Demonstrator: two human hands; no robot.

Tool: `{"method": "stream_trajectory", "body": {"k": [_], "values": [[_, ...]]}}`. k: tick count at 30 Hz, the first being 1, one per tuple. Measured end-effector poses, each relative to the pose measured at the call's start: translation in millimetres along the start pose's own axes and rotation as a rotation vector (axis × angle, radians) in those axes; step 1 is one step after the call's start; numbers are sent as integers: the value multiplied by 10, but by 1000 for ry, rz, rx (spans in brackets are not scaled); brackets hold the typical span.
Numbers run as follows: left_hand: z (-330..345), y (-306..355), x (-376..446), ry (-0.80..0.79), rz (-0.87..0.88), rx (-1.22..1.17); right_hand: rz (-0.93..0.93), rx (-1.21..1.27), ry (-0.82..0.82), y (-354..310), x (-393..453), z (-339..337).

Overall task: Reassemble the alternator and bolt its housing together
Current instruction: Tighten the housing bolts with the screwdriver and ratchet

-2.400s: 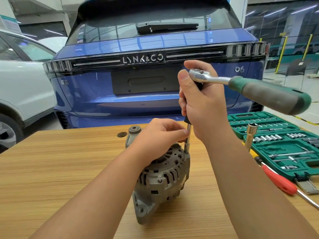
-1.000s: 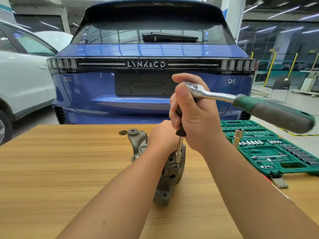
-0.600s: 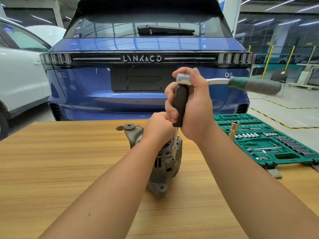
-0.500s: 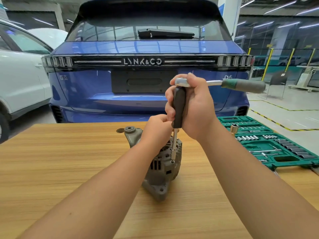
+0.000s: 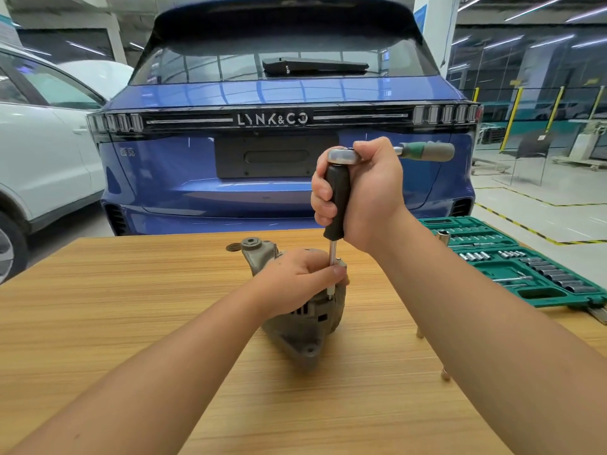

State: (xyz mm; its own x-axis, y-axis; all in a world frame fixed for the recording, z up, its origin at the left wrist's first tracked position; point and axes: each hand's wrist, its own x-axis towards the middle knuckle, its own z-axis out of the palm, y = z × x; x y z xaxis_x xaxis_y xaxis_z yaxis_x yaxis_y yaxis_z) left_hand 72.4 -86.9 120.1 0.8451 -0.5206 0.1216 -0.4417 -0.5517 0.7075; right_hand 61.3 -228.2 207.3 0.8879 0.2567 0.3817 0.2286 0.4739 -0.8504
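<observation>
Swinging farther behind the alternator [image 5: 303, 326], the ratchet [image 5: 423, 151] stays gripped by right-hand fingers [image 5: 320, 192]; the car [image 5: 282, 152] reads "LYNK&CO".

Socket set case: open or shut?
Open. The green socket set case lies flat on the table at right, with rows of sockets exposed in its tray; no lid covers them.

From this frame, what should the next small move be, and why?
Probably a short swing of the ratchet handle to turn the housing bolt. The right hand grips the black driver handle upright, its thin shaft meets the alternator rim, and the left hand steadies both there.
</observation>
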Motion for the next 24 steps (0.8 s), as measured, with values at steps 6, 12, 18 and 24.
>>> {"method": "stream_trajectory", "body": {"k": [6, 12, 18, 24], "values": [[36, -5, 17, 6, -5, 46, 121, 97, 148, -100, 48, 67], [26, 13, 60, -11, -44, 31, -32, 104, 205, -144, 36, 153], [67, 25, 66, -17, -18, -9, -678, -989, 367, 26, -82, 120], [74, 54, 50, 1, 21, 15, -406, -1604, 182, -186, -151, 172]]}}
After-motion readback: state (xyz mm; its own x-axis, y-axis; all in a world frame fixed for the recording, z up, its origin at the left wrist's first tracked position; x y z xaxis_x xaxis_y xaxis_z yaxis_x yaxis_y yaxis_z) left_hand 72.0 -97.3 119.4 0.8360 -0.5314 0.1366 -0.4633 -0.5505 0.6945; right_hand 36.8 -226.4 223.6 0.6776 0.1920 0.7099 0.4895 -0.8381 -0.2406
